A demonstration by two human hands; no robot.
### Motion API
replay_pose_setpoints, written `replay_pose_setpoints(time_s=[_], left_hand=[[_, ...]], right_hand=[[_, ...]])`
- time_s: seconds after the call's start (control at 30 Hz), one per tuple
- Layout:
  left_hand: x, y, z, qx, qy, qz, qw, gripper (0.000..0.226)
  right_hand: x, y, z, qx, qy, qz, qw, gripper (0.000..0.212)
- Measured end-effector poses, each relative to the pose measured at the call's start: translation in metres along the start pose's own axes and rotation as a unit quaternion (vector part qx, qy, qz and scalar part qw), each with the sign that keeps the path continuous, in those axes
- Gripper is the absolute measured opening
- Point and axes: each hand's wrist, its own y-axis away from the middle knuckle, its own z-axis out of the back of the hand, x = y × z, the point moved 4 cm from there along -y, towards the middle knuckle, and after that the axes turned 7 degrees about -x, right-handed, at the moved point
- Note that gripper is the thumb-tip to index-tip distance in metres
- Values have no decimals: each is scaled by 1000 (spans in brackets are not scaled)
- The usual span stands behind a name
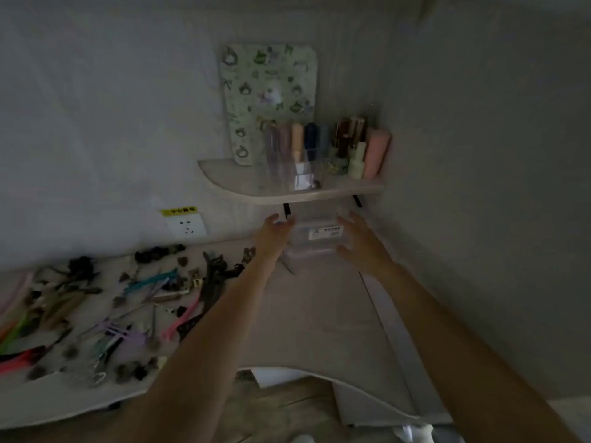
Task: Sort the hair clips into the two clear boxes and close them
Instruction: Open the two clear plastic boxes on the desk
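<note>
Your left hand (275, 230) and right hand (358, 241), fingers spread, flanked the clear plastic labelled boxes (315, 236); whether they touched, I couldn't tell; stack could slip onto scattered coloured hair clips (128, 302).

Tight pocket from my view: clear boxes (315, 238) sit in desk corner, directly under corner shelf (287, 190), right wall (479, 187) close beside. Left hand (271, 231) and right hand (361, 243) flank stack, fingers spread. Shelf brackets (287, 211) just above left fingers. Hair clips (105, 314) crowd left desk. Bare desk strip (303, 314) between forearms, open.
</note>
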Motion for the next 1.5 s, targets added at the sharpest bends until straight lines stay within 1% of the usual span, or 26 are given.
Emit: replay_pose_setpoints(time_s=[0.03,0.1,0.13,0.2,0.23,0.3,0.37,0.43,0.47,0.53,0.6,0.63,0.8,0.9,1.0,1.1,1.13,1.2,1.3,1.37,1.4,1.43,1.47,1.5], left_hand=[[-2,-2,-4,12,-8,-4,1000,67],[-9,1,-7,16,-26,-20,999,48],[-10,3,-6,11,-12,-23,1000,38],[-13,11,-5,23,43,-15,999,12],[-13,16,-3,23,67,-13,997,4],[-14,30,3,7,75,-29,997,10],[-11,52,12,-1,83,-55,995,7],[1,77,25,-2,103,-64,993,12],[9,87,32,-3,106,-64,992,14],[27,106,45,8,109,-58,992,12],[47,120,54,20,86,-48,995,11],[56,125,58,22,69,-46,996,11],[107,135,74,23,5,-15,1000,15],[130,141,77,6,-55,-18,998,24],[135,146,75,-5,-107,-48,993,24],[134,144,72,1,-202,-81,976,24],[136,143,72,2,-214,-81,973,23],[138,140,72,-1,-191,-55,980,22],[140,141,72,8,-134,-6,991,25],[143,139,74,15,-95,38,995,23],[147,137,75,20,-67,65,995,21],[150,134,75,27,-33,91,995,18],[154,133,76,35,2,115,993,18],[157,133,78,41,30,137,989,18]], right_hand=[[-1,-4,-2,-12,-1,-3,1000,67],[-1,-7,-3,-55,-18,-6,998,63],[2,-4,-3,-83,-32,-2,996,59],[3,2,0,-139,-55,-6,989,51],[4,8,1,-159,-66,-7,985,48],[8,23,5,-203,-86,1,975,43],[10,45,10,-256,-106,-13,961,38],[7,71,14,-313,-120,-60,940,33],[4,83,14,-326,-128,-95,932,32],[-5,101,6,-303,-158,-159,926,34],[-10,116,-10,-246,-189,-193,931,33],[-11,122,-18,-222,-186,-202,936,30],[-6,150,-57,-135,-119,-223,958,27],[-4,161,-78,-80,-67,-225,969,27],[-2,162,-89,-58,-3,-219,974,24],[3,155,-90,-47,64,-201,976,23],[4,153,-90,-41,73,-201,976,23],[1,150,-91,-32,72,-214,974,23],[-8,152,-93,-35,18,-248,968,28],[-11,156,-92,-36,17,-250,967,35],[-10,158,-88,-53,24,-236,970,37],[-6,159,-84,-81,31,-198,976,36],[2,161,-79,-116,37,-131,984,32],[13,163,-78,-130,48,-45,989,28]])
